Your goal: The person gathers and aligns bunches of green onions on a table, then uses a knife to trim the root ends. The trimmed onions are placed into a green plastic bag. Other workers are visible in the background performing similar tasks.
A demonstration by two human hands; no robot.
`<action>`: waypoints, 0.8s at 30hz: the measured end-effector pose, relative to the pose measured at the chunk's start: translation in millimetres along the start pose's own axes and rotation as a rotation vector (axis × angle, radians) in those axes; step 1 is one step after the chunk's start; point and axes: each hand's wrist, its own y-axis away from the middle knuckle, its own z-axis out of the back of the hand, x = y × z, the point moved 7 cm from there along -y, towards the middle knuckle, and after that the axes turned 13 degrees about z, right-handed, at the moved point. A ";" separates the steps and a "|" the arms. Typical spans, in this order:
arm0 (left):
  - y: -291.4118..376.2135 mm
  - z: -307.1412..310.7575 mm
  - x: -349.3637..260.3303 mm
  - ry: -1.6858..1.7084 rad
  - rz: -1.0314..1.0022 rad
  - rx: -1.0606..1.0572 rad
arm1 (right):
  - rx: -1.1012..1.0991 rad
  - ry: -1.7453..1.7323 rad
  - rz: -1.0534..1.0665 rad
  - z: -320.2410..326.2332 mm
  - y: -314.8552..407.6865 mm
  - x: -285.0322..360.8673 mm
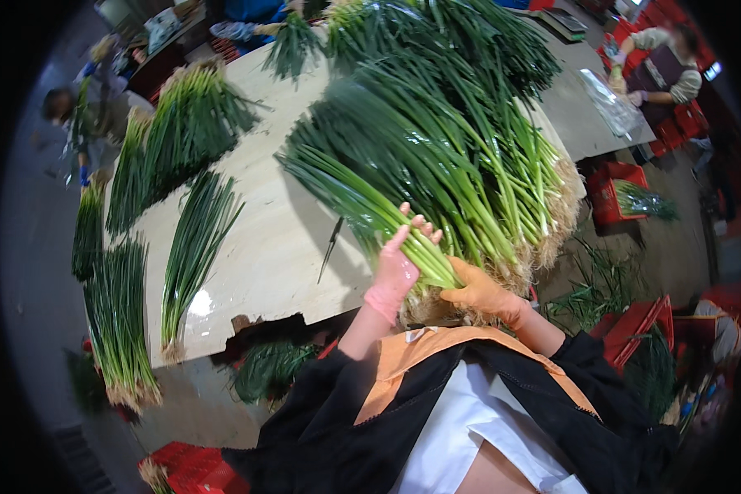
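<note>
My left hand (395,268), in a pink glove, holds a bunch of green onions (358,192) around the pale stalks, with the thumb and fingertips showing on either side. Just below it, my right hand (485,293), in an orange glove, grips the same bunch near its root end; the roots there are partly hidden. The green tops point up and left. Beyond and to the right lies a large heap of green onions (444,160), its tan roots toward me and the right. A thin dark tool, possibly a knife (330,250), rests on the table left of my hands.
More bunches (200,117) and a single bunch (191,259) lie along the left of the pale table (272,247), whose front edge is broken. Co-workers stand far left and far right (664,74). Red crates (617,191) and loose leaves lie on the floor.
</note>
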 end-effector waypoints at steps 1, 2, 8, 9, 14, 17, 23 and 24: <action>0.5 -8.9 -2.3 -0.087 0.005 0.039 | -0.043 0.091 0.081 1.9 -0.3 8.3; -1.1 -15.0 -2.4 -0.100 0.010 0.070 | -0.071 0.170 0.198 0.4 -1.8 18.4; -21.9 10.5 8.2 -0.176 0.131 -0.068 | -0.026 0.755 0.304 13.1 -11.9 33.9; -21.3 25.3 10.4 -0.165 0.116 -0.169 | -0.095 0.937 0.474 27.8 -9.8 48.2; -7.4 70.5 9.3 -0.139 0.051 -0.470 | -0.652 1.541 0.297 99.4 -6.2 52.8; -4.4 60.9 1.5 -0.314 0.032 -0.426 | -0.539 1.246 0.218 112.1 -9.6 38.8; 4.6 32.6 -9.1 -0.264 -0.034 -0.217 | -0.776 0.346 0.340 166.8 16.4 43.4; 4.6 31.6 -9.5 -0.276 -0.035 -0.223 | -0.787 0.302 0.308 176.8 17.1 40.2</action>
